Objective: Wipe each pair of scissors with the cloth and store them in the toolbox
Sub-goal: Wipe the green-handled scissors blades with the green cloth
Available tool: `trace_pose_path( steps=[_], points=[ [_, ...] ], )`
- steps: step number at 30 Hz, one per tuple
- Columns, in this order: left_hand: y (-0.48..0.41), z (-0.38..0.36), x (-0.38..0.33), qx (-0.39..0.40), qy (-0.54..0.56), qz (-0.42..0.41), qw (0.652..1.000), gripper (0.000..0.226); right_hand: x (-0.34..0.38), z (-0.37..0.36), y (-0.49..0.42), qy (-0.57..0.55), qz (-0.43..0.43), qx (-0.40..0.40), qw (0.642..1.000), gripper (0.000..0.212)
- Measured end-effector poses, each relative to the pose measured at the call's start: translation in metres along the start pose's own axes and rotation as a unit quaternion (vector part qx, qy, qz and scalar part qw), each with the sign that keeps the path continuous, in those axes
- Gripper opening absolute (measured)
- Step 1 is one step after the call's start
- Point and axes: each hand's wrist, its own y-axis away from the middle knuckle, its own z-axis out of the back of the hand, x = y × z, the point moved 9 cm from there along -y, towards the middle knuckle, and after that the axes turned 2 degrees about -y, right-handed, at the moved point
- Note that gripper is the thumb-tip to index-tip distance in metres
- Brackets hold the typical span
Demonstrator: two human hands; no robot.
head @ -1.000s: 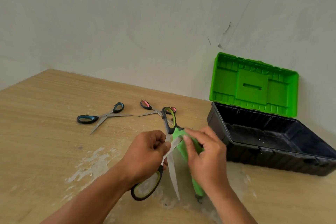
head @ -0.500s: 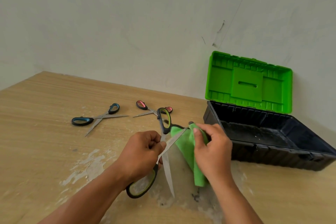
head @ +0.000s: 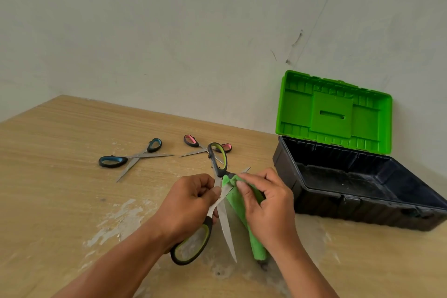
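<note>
- Scissors [head: 227, 230] with green-and-black handles are held over the table [head: 60, 152], in front of the toolbox [head: 324, 205]. Blades are spread in an X.
- One handle loop points up and away, the other hangs below the left hand [head: 188, 203]. One blade points down toward the camera.
- Left hand has its fingers curled round the scissors near the pivot, gripping firmly.
- Right hand [head: 268, 208] pinches the green cloth [head: 255, 242] over the other blade, thumb on top. The blade tip pokes out just past the fingers.
- The rest of the cloth hangs down in a roll, under the right hand.
- Toolbox is black and sits open on the right of the table. Its green lid [head: 333, 113] stands up against the wall [head: 169, 31].
- Blue-handled scissors [head: 135, 157] lie open on the table, far left.
- Pink-handled scissors [head: 193, 145] lie just behind the held pair, partly hidden by the upper loop.
</note>
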Motion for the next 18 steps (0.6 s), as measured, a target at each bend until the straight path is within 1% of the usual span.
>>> trace_pose_path(
  steps=[3, 6, 7, 9, 10, 11, 12, 13, 15, 17, 18],
  points=[
    [0.002, -0.001, -0.002, 0.002, -0.038, -0.012, 0.999, 0.024, -0.018, 0.012, -0.004, 0.009, -0.055, -0.029, 0.998, 0.018],
    [0.002, -0.003, -0.007, -0.002, -0.043, -0.016, 0.999, 0.023, -0.036, 0.024, -0.005, 0.002, -0.117, -0.074, 0.99, 0.015],
    [0.002, -0.001, -0.007, -0.011, -0.034, -0.013, 0.999, 0.023, -0.043, 0.028, -0.004, -0.017, -0.154, -0.088, 0.984, 0.015],
    [0.0, 0.004, -0.007, -0.041, -0.006, -0.008, 0.999, 0.02, -0.054, 0.031, 0.001, -0.106, -0.233, -0.101, 0.961, 0.012],
    [-0.001, 0.008, -0.006, -0.058, 0.007, -0.004, 0.998, 0.019, -0.054, 0.03, 0.003, -0.155, -0.257, -0.101, 0.949, 0.01],
    [-0.001, 0.01, -0.005, -0.074, 0.021, -0.001, 0.997, 0.018, -0.049, 0.029, 0.003, -0.186, -0.258, -0.094, 0.943, 0.009],
    [-0.001, 0.012, -0.003, -0.085, 0.036, 0.005, 0.996, 0.018, -0.039, 0.028, 0.002, -0.188, -0.237, -0.082, 0.95, 0.009],
    [-0.002, 0.013, -0.001, -0.09, 0.054, 0.012, 0.994, 0.018, -0.024, 0.026, 0.0, -0.166, -0.197, -0.065, 0.964, 0.009],
    [-0.003, 0.011, 0.007, -0.084, 0.09, 0.036, 0.992, 0.018, 0.004, 0.015, 0.0, -0.1, -0.1, -0.014, 0.99, 0.018],
    [-0.006, 0.009, 0.014, -0.066, 0.115, 0.062, 0.989, 0.023, 0.021, -0.003, 0.005, -0.049, -0.016, 0.042, 0.998, 0.022],
    [-0.007, 0.008, 0.017, -0.059, 0.123, 0.072, 0.988, 0.025, 0.027, -0.012, 0.008, -0.033, 0.011, 0.07, 0.997, 0.022]
  ],
)
